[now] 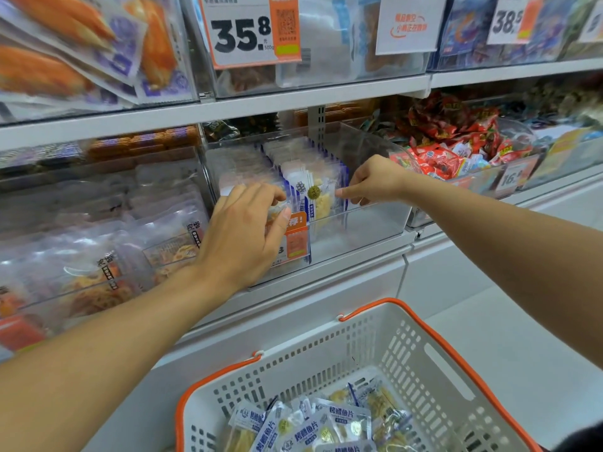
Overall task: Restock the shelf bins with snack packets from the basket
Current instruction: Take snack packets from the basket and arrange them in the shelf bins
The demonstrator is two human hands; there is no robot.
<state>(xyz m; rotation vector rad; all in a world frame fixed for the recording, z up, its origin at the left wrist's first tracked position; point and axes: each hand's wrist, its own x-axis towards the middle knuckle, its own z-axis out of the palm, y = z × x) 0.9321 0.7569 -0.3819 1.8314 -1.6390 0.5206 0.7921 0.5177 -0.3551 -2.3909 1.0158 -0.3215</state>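
Observation:
A clear plastic shelf bin [375,223] on the middle shelf holds an upright row of white-and-blue snack packets [313,184]. My left hand [244,230] reaches over the bin's front edge, its fingertips curled on the left side of the front packets. My right hand [372,182] pinches the right edge of the same stack. Both hands are inside the bin. Below, a white basket with an orange rim [408,350] holds several more of the same packets [313,425] at its bottom.
Left of the bin is a bin of clear packets with fried snacks [98,256]. To the right is a bin of red packets [456,148]. The upper shelf carries price tags [248,31] and more bins. A white cabinet front [326,295] lies below the shelf.

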